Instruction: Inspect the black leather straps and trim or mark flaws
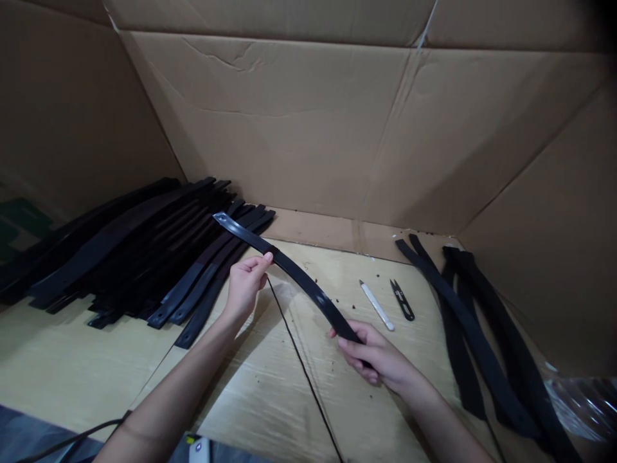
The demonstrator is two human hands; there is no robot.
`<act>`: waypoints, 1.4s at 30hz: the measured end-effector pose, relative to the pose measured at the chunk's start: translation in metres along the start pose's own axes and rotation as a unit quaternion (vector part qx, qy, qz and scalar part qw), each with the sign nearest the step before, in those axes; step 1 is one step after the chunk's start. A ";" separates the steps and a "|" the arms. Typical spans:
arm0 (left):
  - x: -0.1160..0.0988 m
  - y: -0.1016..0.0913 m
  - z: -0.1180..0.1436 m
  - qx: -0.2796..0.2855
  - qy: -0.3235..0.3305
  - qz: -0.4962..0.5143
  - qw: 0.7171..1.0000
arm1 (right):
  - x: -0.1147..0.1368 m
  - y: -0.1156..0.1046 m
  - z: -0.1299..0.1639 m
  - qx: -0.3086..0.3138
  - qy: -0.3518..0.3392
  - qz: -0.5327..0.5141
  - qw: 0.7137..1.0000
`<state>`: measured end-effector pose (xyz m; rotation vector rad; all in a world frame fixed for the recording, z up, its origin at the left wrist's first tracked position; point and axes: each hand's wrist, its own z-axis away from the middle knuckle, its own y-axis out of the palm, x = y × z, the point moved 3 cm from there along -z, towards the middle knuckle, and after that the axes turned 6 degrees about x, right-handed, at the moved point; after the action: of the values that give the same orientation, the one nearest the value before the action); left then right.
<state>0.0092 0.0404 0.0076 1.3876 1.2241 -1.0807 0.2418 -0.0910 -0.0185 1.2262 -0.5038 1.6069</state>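
Observation:
A long, curved black strip (306, 281) with a hole at its far end is held up slantwise over the table. My right hand (371, 354) is closed around its near end, thumb on top. Higher up, my left hand (250, 278) pinches the strip's edge between thumb and fingers, beside a dark band wrapped across it. From under the left fingers a thin dark cord (301, 363) runs down to the bottom of the view. Whether the cord joins the band is hidden by the fingers.
Many similar black strips (139, 251) lie piled on the left; several more strips (482, 334) lie on the right. Thread snips (402, 299) and a white pen-like tool (376, 305) rest on the wooden table (270, 399). Cardboard walls (299, 128) enclose the back and sides.

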 end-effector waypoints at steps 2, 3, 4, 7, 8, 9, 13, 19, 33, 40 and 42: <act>0.000 0.001 -0.001 0.006 -0.012 0.037 0.999 | 0.000 0.000 -0.001 -0.005 0.002 -0.019 1.000; 0.000 0.001 -0.001 0.009 -0.021 0.057 0.998 | -0.001 0.000 -0.001 -0.009 0.002 -0.023 1.000; 0.000 0.001 -0.001 0.011 -0.030 0.073 0.997 | -0.002 -0.001 -0.002 -0.014 0.001 -0.024 1.000; 0.000 0.002 -0.001 0.017 -0.045 0.092 0.995 | -0.004 -0.002 -0.005 -0.033 -0.013 -0.003 0.999; 0.000 0.003 0.000 0.021 -0.047 0.093 0.994 | -0.005 -0.002 -0.006 -0.041 -0.019 0.013 0.999; 0.000 0.003 0.000 0.025 -0.048 0.093 0.994 | -0.005 -0.003 -0.007 -0.049 -0.026 0.034 0.998; 0.001 0.003 0.001 0.037 -0.051 0.077 0.995 | 0.000 -0.004 -0.007 -0.107 -0.115 0.183 0.970; 0.004 0.005 0.001 0.068 -0.061 0.050 0.995 | 0.001 -0.003 -0.002 -0.238 -0.139 0.451 0.849; 0.013 0.002 -0.002 0.097 -0.138 0.142 0.975 | 0.007 -0.007 0.010 -0.375 -0.150 0.669 0.624; 0.012 -0.003 -0.004 0.065 -0.133 0.126 0.981 | 0.012 -0.007 0.014 -0.393 -0.213 0.605 0.659; 0.011 -0.003 -0.004 0.058 -0.127 0.125 0.982 | 0.014 -0.009 0.013 -0.370 -0.219 0.546 0.719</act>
<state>0.0074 0.0464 -0.0032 1.3997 0.7911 -1.1240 0.2559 -0.0911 -0.0036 0.6080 -2.2644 1.6342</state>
